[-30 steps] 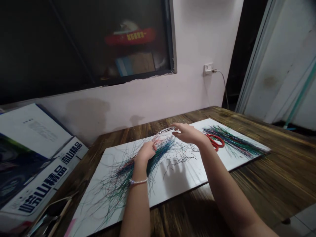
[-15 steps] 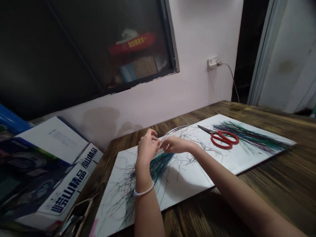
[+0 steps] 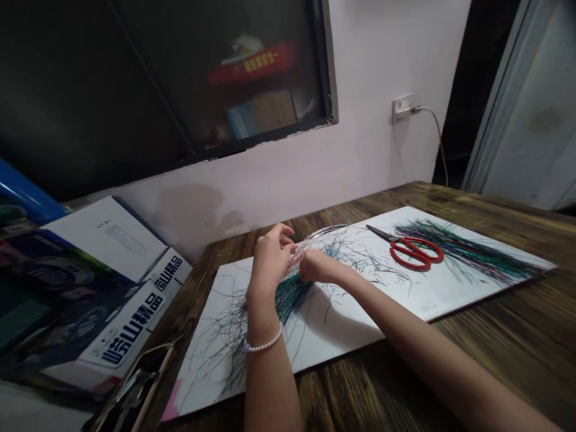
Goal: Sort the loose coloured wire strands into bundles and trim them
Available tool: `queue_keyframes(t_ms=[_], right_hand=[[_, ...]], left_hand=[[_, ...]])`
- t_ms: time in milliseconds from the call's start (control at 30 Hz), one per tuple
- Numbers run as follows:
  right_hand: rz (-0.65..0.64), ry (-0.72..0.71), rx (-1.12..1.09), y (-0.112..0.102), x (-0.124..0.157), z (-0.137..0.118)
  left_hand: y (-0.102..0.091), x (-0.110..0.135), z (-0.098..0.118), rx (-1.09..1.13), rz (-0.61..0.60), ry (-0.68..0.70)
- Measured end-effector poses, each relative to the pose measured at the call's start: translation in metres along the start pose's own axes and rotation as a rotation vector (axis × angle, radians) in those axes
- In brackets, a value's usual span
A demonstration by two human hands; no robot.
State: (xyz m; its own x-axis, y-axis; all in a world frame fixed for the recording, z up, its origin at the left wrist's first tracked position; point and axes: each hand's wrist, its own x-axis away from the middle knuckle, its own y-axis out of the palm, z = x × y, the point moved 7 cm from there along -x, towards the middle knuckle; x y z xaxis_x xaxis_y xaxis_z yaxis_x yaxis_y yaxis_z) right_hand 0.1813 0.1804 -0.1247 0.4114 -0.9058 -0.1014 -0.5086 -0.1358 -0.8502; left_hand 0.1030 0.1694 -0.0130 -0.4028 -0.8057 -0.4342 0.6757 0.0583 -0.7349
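A loose bundle of thin green, blue and red wire-like strands [image 3: 288, 300] lies across the left part of a white board [image 3: 333, 336]. My right hand [image 3: 317, 267] is closed in a fist around the upper end of this bundle, its fingertips hidden from view. Just to the left, my left hand [image 3: 272, 258], with a beaded bracelet at the wrist, hovers over the strands with bent fingers. Fine reddish strands run close to its thumb; whether it pinches any is too small to make out. Red-handled scissors [image 3: 416, 252] rest on the board to the right.
A second strand bundle [image 3: 477, 252] lies at the board's right end. Short cut pieces [image 3: 360, 264] are scattered mid-board, and a curved thin band [image 3: 330, 229] sits at its back edge. Boxes [image 3: 135, 324] stand left on the wooden table [image 3: 508, 336]; wall and window lie behind.
My right hand has turned and closed into a fist on the bundle, where its fingers reached leftward before. My left hand has stayed near the same spot. The view has shifted slightly.
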Motion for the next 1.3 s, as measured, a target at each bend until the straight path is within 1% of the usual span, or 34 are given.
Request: queue_keyframes(t_ms=[100,267,333,567,700,833,967,1133,1300], right_hand=[[0.097,-0.054,-0.023,-0.012,0.0,-0.008],[0.334,-0.116,-0.076,-0.044,0.009,-0.02],[0.41,-0.134,-0.099,-0.054,0.014,-0.025],[0.536,-0.195,-0.252,-0.078,0.033,-0.045],[0.593,-0.217,-0.392,-0.084,0.04,-0.049],[0.622,-0.247,-0.526,-0.086,0.04,-0.046],[0.654,-0.25,-0.601,-0.087,0.04,-0.044],[0.705,-0.222,-0.619,-0.088,0.043,-0.046],[0.862,-0.17,-0.526,-0.097,0.055,-0.046]], left_hand=[[-0.005,0.002,0.005,0.02,0.017,0.022],[-0.014,0.006,0.012,0.04,0.058,0.038],[-0.018,0.007,0.015,0.034,0.086,0.045],[-0.029,0.011,0.023,-0.019,0.184,0.082],[-0.03,0.011,0.019,-0.029,0.193,0.05],[-0.032,0.012,0.015,-0.014,0.205,0.0],[-0.031,0.012,0.014,0.0,0.19,-0.032],[-0.028,0.011,0.011,0.013,0.154,-0.052],[-0.021,0.011,0.01,0.043,0.076,-0.064]])
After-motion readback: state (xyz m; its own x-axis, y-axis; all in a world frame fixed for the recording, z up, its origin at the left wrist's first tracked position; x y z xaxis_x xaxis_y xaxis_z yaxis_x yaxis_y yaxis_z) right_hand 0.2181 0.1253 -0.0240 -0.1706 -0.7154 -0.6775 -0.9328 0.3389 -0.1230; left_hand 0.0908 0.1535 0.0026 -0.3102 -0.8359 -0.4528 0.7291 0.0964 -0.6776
